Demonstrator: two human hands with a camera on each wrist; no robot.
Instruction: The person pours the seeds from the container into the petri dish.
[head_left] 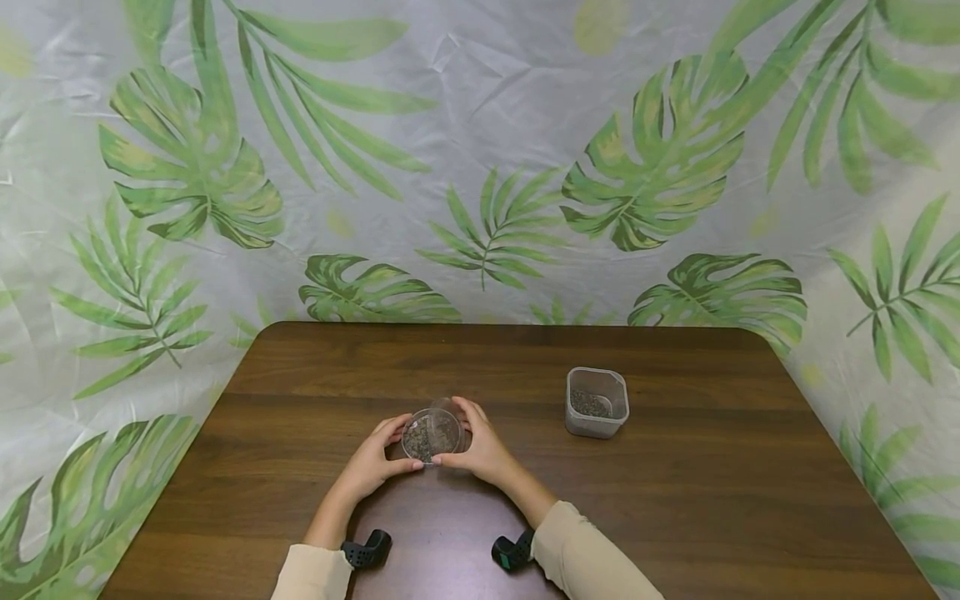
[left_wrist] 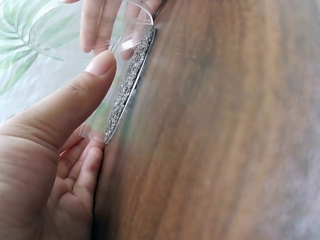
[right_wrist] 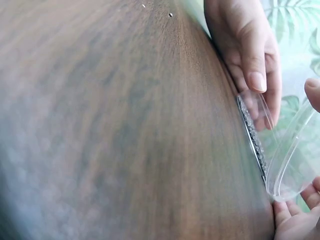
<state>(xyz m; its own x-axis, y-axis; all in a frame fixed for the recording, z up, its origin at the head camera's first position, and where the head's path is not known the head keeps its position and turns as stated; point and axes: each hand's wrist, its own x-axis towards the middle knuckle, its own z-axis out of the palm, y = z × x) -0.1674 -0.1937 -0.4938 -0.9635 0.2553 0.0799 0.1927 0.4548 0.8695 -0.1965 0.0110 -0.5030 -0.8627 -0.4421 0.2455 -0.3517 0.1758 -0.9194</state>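
Observation:
A clear round petri dish (head_left: 415, 443) with a layer of grey granules in its bottom sits on the table. My left hand (head_left: 367, 464) holds its left side, thumb in front and fingers behind. Its thumb (left_wrist: 82, 87) lies at the rim in the left wrist view. My right hand (head_left: 487, 452) grips a clear round lid (right_wrist: 289, 167) by its edges, between thumb and fingers. Tilted, the lid overlaps the dish's right part, its low edge close to the dish wall. Whether they touch there, I cannot tell.
On the right, a square translucent plastic tub (head_left: 597, 428) stands uncovered, with similar grey granules inside. A tiny dark speck (right_wrist: 171, 15) lies on the brown wooden table (head_left: 712, 483). Behind the table hangs a leaf-patterned curtain (head_left: 510, 125).

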